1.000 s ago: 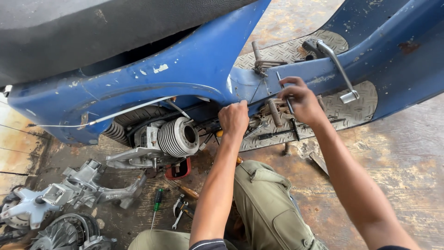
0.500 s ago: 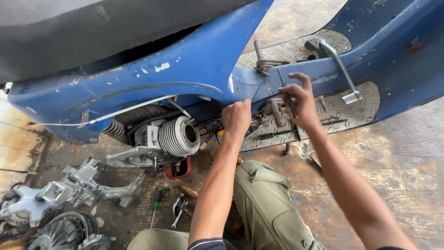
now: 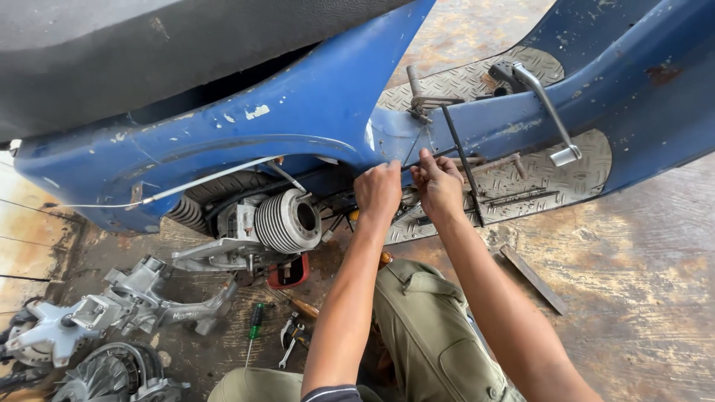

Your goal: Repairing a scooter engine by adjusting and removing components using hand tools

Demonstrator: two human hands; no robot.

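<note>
We have both hands at the lower edge of the blue scooter body [image 3: 313,112], where it meets the checkered floorboard [image 3: 521,179]: the left hand [image 3: 378,192] is curled narrow around something we cannot make out, and the right hand [image 3: 438,184] pinches a thin cable [image 3: 414,146] just beside it. Left of the hands sits the finned cylinder [image 3: 287,222]. On the floor [image 3: 640,283] below lie engine casings [image 3: 112,305], a green screwdriver [image 3: 255,321] and pliers [image 3: 290,339].
</note>
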